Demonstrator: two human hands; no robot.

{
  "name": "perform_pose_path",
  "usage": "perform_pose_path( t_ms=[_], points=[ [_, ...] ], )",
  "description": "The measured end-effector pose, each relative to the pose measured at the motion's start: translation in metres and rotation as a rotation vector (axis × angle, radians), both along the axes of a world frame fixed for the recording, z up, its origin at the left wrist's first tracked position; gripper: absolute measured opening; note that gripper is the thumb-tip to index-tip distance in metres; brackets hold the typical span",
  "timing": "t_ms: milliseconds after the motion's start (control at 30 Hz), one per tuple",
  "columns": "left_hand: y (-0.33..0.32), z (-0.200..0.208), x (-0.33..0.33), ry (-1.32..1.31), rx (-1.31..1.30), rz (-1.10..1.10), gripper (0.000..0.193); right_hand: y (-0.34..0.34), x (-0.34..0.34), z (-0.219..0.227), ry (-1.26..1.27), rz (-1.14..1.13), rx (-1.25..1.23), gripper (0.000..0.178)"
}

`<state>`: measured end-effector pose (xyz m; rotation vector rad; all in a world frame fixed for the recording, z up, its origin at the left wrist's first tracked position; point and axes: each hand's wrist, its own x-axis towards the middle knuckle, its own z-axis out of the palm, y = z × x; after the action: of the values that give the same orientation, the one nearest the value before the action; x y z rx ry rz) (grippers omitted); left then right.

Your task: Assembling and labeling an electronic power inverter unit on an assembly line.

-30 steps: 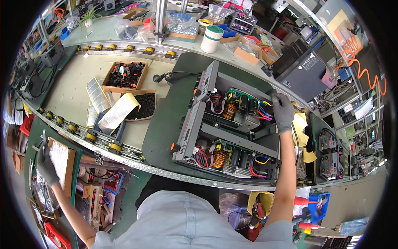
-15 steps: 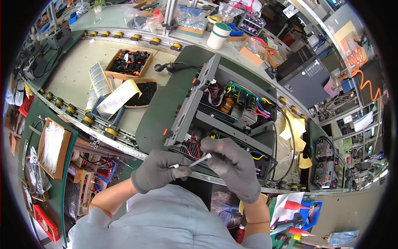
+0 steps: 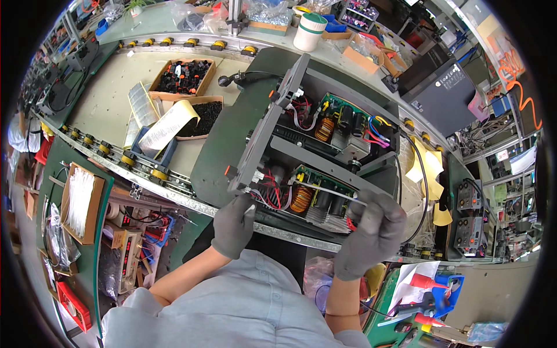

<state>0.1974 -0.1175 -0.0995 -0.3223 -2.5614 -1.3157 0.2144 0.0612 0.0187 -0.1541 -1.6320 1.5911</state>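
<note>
Our hands have parted since the earlier frame. Our right hand (image 3: pixel 371 235) pinches a thin white strip (image 3: pixel 331 191), stretched over the near open unit (image 3: pixel 321 200), whose right-end wiring (image 3: pixel 351 224) it partly covers. Our left hand (image 3: pixel 234 226), beside the front panel (image 3: pixel 252 152), grips a mostly hidden white piece (image 3: pixel 250 208) we cannot identify.

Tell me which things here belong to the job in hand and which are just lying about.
Seemingly in use:
thin white plastic strip, in the grey-gloved right hand
nearer open grey metal case, under the strip

Probably lying about:
white cylindrical container with green lid
irregular yellow paper
leafy green potted plant
</note>
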Motion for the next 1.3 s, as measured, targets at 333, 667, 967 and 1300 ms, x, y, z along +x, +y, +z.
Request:
perform_pose_path(
  t_ms=[333, 667, 967, 1300],
  points=[
    [0.026, 0.006, -0.017, -0.653, 0.952, -0.163, 0.019, -0.010, -0.027, -0.018, -0.322, 0.213, 0.107, 0.010],
    [0.020, -0.009, -0.010, -0.426, 0.491, 0.090, 0.013, -0.006, -0.025, -0.018, -0.370, 0.295, 0.360, 0.007],
    [-0.013, 0.028, -0.007, 0.403, -0.135, -0.218, 0.031, -0.023, -0.018, -0.032, -0.364, 0.349, 0.629, 0.012],
    [0.021, 0.040, -0.009, 0.026, 0.370, -0.122, 0.019, -0.016, -0.021, -0.017, -0.488, 0.495, 0.435, 0.016]
  ],
)
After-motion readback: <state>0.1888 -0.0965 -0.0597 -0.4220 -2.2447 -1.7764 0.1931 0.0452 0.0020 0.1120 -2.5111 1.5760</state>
